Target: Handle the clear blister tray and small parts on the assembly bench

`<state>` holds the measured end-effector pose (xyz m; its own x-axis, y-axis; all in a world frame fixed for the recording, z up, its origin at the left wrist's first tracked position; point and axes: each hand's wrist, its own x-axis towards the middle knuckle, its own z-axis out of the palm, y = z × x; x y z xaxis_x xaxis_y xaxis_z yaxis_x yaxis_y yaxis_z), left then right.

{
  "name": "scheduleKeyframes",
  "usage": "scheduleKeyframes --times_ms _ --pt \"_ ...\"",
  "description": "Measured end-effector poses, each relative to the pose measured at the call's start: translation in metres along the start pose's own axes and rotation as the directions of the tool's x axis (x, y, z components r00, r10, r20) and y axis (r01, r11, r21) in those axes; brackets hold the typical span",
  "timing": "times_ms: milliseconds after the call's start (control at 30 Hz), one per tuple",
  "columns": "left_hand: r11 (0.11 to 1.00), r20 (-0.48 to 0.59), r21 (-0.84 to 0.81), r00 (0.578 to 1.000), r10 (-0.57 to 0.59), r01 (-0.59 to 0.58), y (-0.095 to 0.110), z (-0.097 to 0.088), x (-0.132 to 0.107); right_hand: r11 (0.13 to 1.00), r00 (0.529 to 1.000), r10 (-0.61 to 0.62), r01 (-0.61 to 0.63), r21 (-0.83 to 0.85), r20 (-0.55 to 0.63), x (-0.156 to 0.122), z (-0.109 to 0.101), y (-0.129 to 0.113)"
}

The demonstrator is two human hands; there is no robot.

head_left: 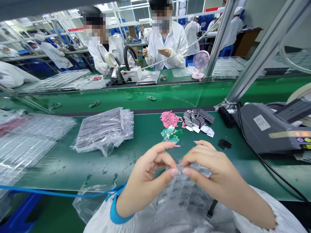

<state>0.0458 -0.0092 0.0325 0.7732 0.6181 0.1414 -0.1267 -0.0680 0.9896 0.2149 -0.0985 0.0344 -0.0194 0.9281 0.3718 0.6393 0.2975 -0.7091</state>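
Observation:
My left hand (153, 171) and my right hand (209, 165) meet in front of my body, thumb and fingertips pinched toward each other. Something small and clear may be between them, but I cannot make it out. Below them, a clear plastic tray (182, 191) with rows of compartments lies by my lap, partly hidden by my hands. Just beyond my fingertips are green circuit boards (173, 133), a heap of pink strips (169, 118) and stacks of black-and-white strips (198, 117). A blue wrist strap (119, 212) circles my left wrist.
Bagged trays (102, 129) lie left of the strips, with more clear trays (46, 136) farther left. A grey tape machine (262, 129) and its black cable are at right. Beyond runs a green conveyor (121, 97) carrying small boards; co-workers (167, 42) sit past it.

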Motion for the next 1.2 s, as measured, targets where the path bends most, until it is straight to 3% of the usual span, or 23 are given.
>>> scheduleKeyframes --times_ms 133,233,467,700,900,967,1067,1133,1200 --pt "1.0 -0.007 0.025 1.0 -0.014 0.015 0.002 0.0 -0.002 0.998 0.999 -0.036 0.037 0.048 -0.023 0.005 0.007 0.002" --pt "0.999 -0.016 0.05 1.0 -0.015 0.015 0.003 0.001 -0.003 0.997 0.999 0.016 -0.013 0.076 -0.032 0.004 0.007 0.003" --pt "0.995 -0.01 0.103 1.0 0.009 -0.008 0.002 0.002 -0.005 0.947 0.96 0.207 -0.245 0.21 0.19 0.008 -0.006 0.006" --pt "0.991 -0.015 0.124 0.999 0.041 -0.039 0.001 0.002 -0.003 0.885 0.935 0.27 -0.335 0.324 0.229 0.012 -0.006 0.004" --pt "0.966 -0.007 0.257 1.0 0.014 -0.012 0.004 0.003 -0.005 0.903 0.965 0.221 -0.258 0.344 0.144 0.012 0.001 0.001" --pt "0.889 -0.018 0.457 0.999 0.041 -0.029 0.006 0.005 -0.005 0.933 0.983 0.16 -0.182 0.311 0.094 0.011 0.004 0.002" --pt "0.748 0.009 0.661 0.998 0.062 -0.053 0.01 0.006 -0.003 0.984 0.998 -0.051 0.056 0.167 -0.037 0.007 0.009 0.004" --pt "0.783 0.048 0.619 0.998 0.026 -0.05 0.012 0.003 0.0 0.98 0.973 -0.198 0.201 0.008 -0.119 0.002 0.013 0.007" --pt "0.863 0.074 0.505 0.996 -0.046 0.003 0.012 0.0 0.003 0.954 0.945 -0.288 0.269 -0.133 -0.157 -0.004 0.017 0.01"
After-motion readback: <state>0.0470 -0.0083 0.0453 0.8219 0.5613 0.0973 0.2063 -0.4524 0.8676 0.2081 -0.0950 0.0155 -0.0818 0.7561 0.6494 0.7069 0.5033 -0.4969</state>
